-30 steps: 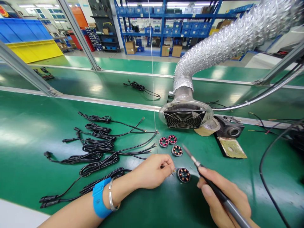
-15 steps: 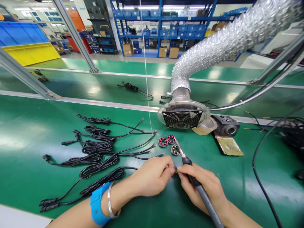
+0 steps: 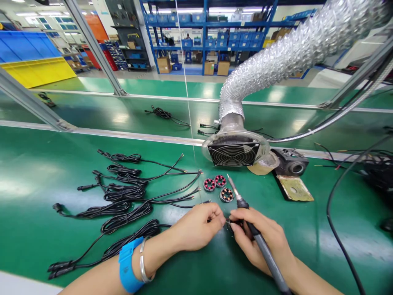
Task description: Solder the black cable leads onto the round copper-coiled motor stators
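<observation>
My right hand [image 3: 267, 237] is closed around a soldering iron [image 3: 260, 246], its metal tip pointing up and away. Between that hand's thumb and fingers sits a small dark round part [image 3: 229, 226], mostly hidden. My left hand [image 3: 199, 225] is pinched close beside it; a thin wire end shows at the fingertips. A black cable [image 3: 162, 225] runs under this hand and appears to end in its grip. Just beyond the hands lie two ring-shaped coil parts with red windings [image 3: 215, 183] and one with copper-coloured windings [image 3: 226, 194].
Several coiled black cables [image 3: 125, 192] lie on the green bench at left, bare ends toward the middle. A fume extractor with a fan grille [image 3: 235, 154] hangs ahead on a silver duct [image 3: 276, 61]. An iron stand with a sponge [image 3: 294, 188] stands at right, near a hanging black cord [image 3: 334, 225].
The dark round part now shows more between my hands, and a small gap has opened between the fingertips. The soldering iron stays in my right hand, tip slightly shifted; the view has moved slightly.
</observation>
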The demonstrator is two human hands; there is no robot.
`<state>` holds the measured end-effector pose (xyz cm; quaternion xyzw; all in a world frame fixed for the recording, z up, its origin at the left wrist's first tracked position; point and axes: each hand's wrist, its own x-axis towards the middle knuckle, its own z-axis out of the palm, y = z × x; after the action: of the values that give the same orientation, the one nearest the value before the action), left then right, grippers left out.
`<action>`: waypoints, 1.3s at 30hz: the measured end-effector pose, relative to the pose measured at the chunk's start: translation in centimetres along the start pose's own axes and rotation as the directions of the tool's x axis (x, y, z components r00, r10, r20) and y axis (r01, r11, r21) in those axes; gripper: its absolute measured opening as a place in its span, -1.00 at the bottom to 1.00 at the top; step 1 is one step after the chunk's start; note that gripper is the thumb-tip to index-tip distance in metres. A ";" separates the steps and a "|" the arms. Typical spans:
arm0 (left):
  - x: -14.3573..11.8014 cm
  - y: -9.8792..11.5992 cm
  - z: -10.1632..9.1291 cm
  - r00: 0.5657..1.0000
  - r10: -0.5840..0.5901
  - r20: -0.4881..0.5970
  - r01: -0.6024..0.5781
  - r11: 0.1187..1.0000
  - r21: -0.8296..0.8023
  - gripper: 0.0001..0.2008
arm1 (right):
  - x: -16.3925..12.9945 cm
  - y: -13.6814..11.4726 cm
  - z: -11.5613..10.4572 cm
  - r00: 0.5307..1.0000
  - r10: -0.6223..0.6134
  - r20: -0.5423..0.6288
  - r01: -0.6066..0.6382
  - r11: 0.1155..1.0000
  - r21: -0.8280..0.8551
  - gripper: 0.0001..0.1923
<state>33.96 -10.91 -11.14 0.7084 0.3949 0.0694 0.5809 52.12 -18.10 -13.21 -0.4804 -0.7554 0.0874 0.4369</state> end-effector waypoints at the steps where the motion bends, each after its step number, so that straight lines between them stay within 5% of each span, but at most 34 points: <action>1: 0.0 0.1 0.0 1.000 0.005 -0.004 -0.005 1.000 0.014 -0.80 | 0.0 0.0 0.0 1.000 0.008 0.011 -0.008 1.000 -0.002 -0.71; 14: -1.4 1.0 -0.3 0.983 0.176 -0.044 -0.147 0.915 0.376 -0.84 | -0.5 0.1 0.1 0.999 0.003 0.034 -0.005 0.998 0.055 -0.65; 23: -0.4 0.5 -0.4 1.000 -0.009 0.022 0.007 0.998 0.054 -0.83 | -0.3 0.2 0.2 0.999 -0.027 0.022 0.026 0.999 0.037 -0.66; 39: -0.1 -0.3 0.0 0.999 -0.038 0.007 0.039 0.998 -0.058 -0.83 | -0.6 0.3 0.5 0.967 0.220 0.124 -0.235 0.964 0.120 -0.61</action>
<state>33.75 -11.01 -11.33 0.6836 0.4044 0.0675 0.6038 52.02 -18.28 -13.99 -0.5282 -0.7104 0.2140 0.4129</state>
